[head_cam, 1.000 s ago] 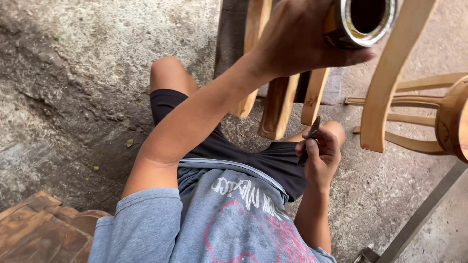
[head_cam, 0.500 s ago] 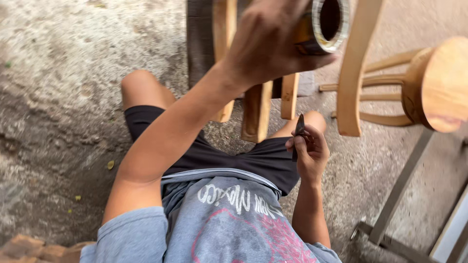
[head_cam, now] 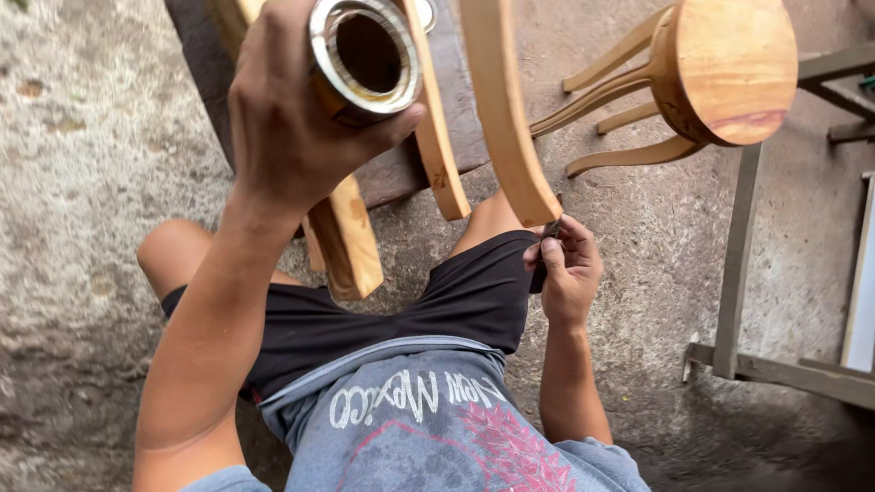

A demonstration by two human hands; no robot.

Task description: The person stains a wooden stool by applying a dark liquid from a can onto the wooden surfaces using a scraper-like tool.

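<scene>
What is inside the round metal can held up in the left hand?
The open round metal can in the left hand shows only a dark interior with a brownish-stained rim; its bottom and any contents are lost in shadow. The hand covers its outer wall.

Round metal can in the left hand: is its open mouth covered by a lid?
No: the round metal can gripped by the left hand shows an open mouth with a dark hollow interior.

Left hand (head_cam: 292, 118) up high, wrapped around open metal can (head_cam: 365, 55). Right hand (head_cam: 567, 269) low by lap, pinching small dark brush (head_cam: 543, 260) against curved wooden chair leg (head_cam: 506, 109). Round wooden stool (head_cam: 729, 68) lies tipped nearby.
</scene>
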